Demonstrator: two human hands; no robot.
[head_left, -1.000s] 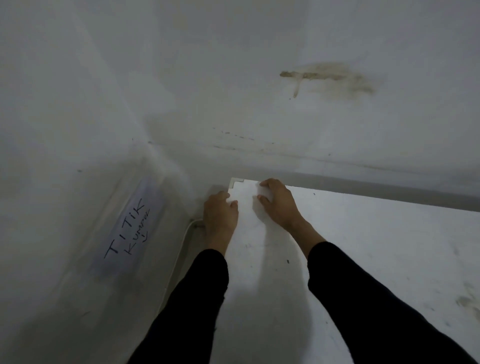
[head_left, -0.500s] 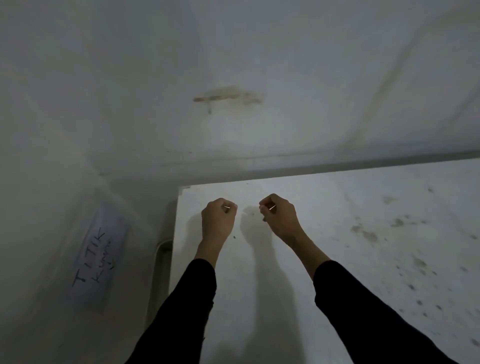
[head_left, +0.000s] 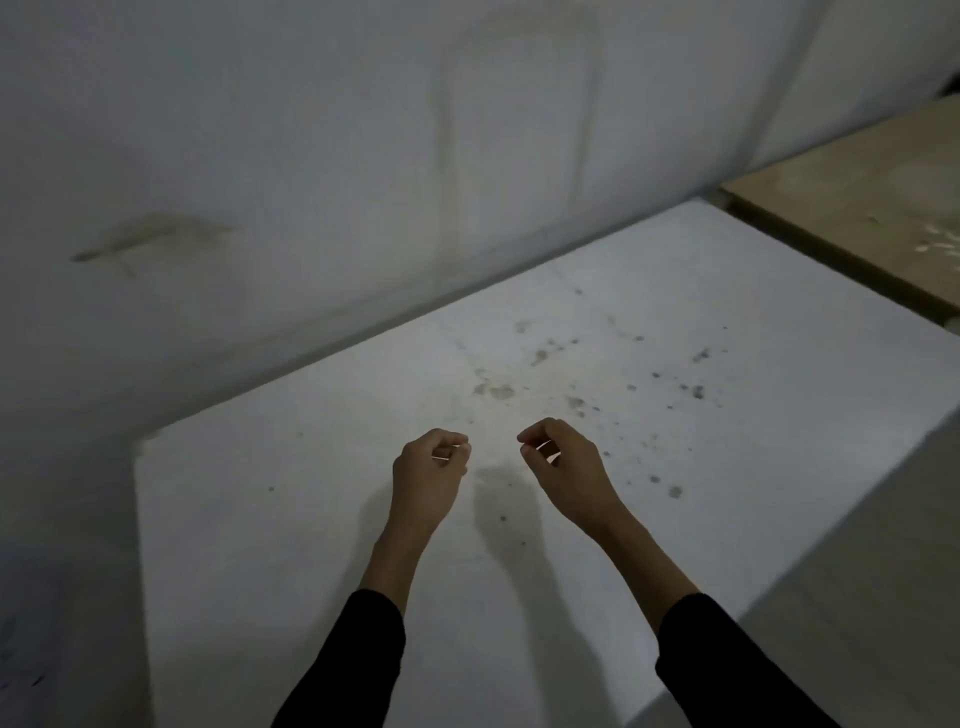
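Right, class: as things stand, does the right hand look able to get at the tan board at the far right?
Probably yes, with a stretch: the right hand hovers over the white slab, and nothing stands between it and the tan board beyond the slab's far right edge.

No writing, label, brand, number or sign can be read on the speckled white flat slab (head_left: 311, 519), the stained white wall (head_left: 363, 156) or the tan wooden board (head_left: 857, 208).
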